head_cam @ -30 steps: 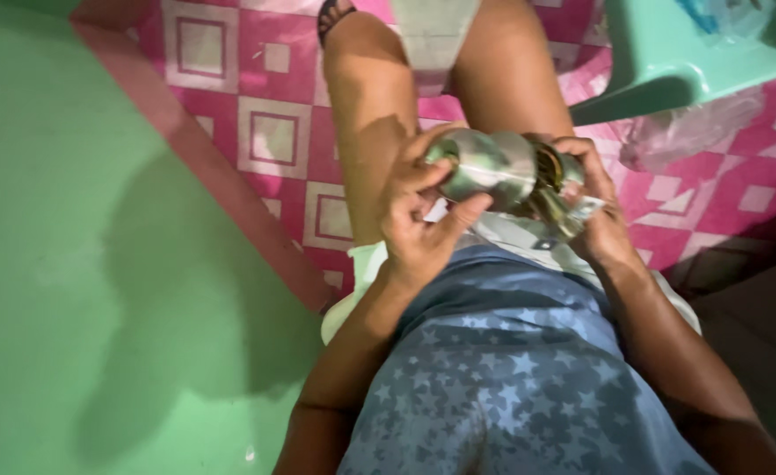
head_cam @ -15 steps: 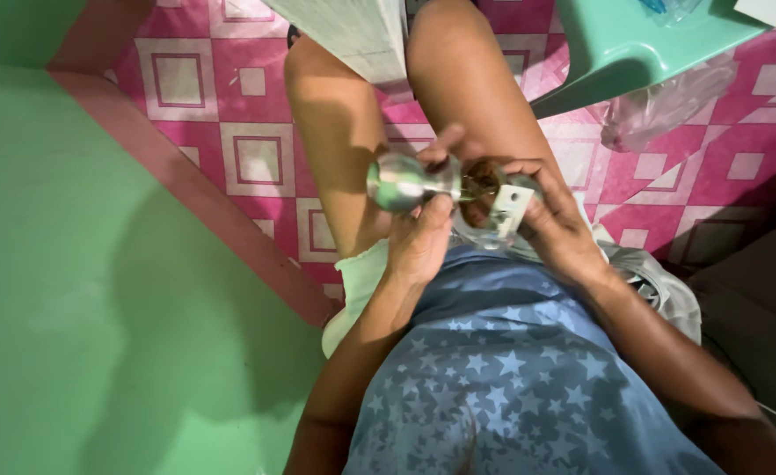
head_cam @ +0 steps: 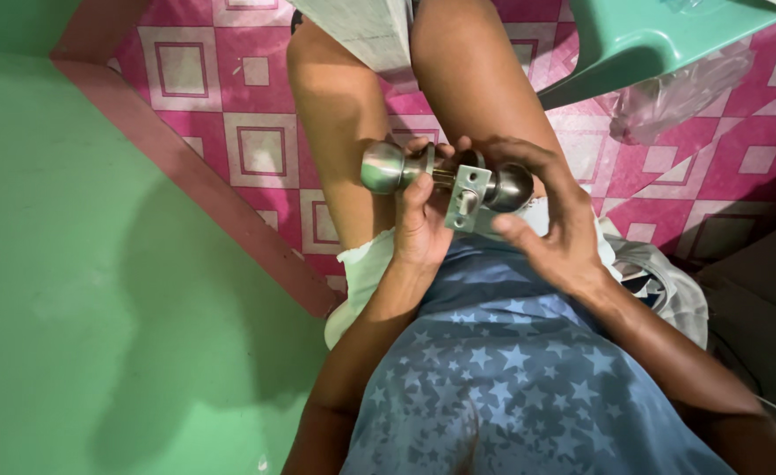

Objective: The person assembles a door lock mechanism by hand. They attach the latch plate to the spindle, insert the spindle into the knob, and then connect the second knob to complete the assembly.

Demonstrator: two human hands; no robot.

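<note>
Head view: half a second ago the door knob set (head_cam: pixel 445 180) was held with one knob up and the latch plate dangling to the right; now it lies level across the lap, both knobs showing, and the latch plate (head_cam: pixel 467 198) faces the camera squarely. A second ago it was only a blurred metal mass between the hands. So the piece has been turned and steadied, which I judge lets the latch be looked over or worked on.

The left hand (head_cam: pixel 418 220) has its grip pressed together around the neck behind the left knob (head_cam: pixel 382 167), thumb up beside the plate. The right hand (head_cam: pixel 555 220) cups the right knob (head_cam: pixel 511 186) from beyond, its grip closed on it, thumb stretched toward the plate's lower edge.

Containers: right of the right-hand grip and farther off, a clear plastic bag (head_cam: pixel 678 92) lies on the pink tiled floor (head_cam: pixel 256 149) under a green plastic seat (head_cam: pixel 643 40); what is in it cannot be told.
</note>
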